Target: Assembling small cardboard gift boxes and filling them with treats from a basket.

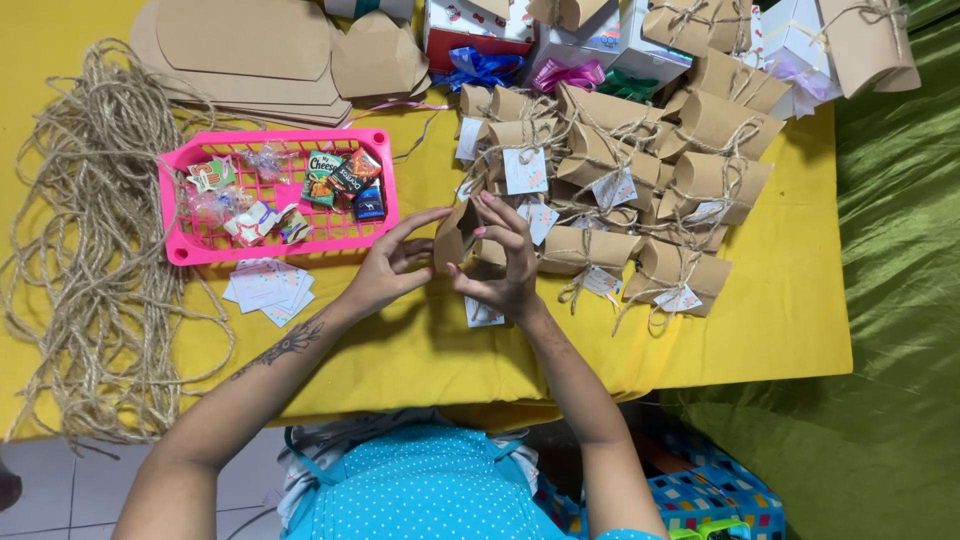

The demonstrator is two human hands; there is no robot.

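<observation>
A small brown cardboard pillow box (455, 235) is held between both hands above the yellow table (780, 310). My left hand (385, 268) cups its left side with fingers spread. My right hand (505, 260) grips its right side with fingers curled over the top. Just right of the hands lies a heap of finished pillow boxes (640, 170), each tied with twine and carrying a small paper tag. A white tag (483, 314) lies under my right wrist.
A pink plastic basket (180, 190) with small sweets and packets stands to the left, with a stack of white cards (268, 288) in front of it. Loose jute twine (95, 240) sprawls at far left. Flat cardboard blanks (245, 50) and ribboned gift boxes (480, 35) line the back edge.
</observation>
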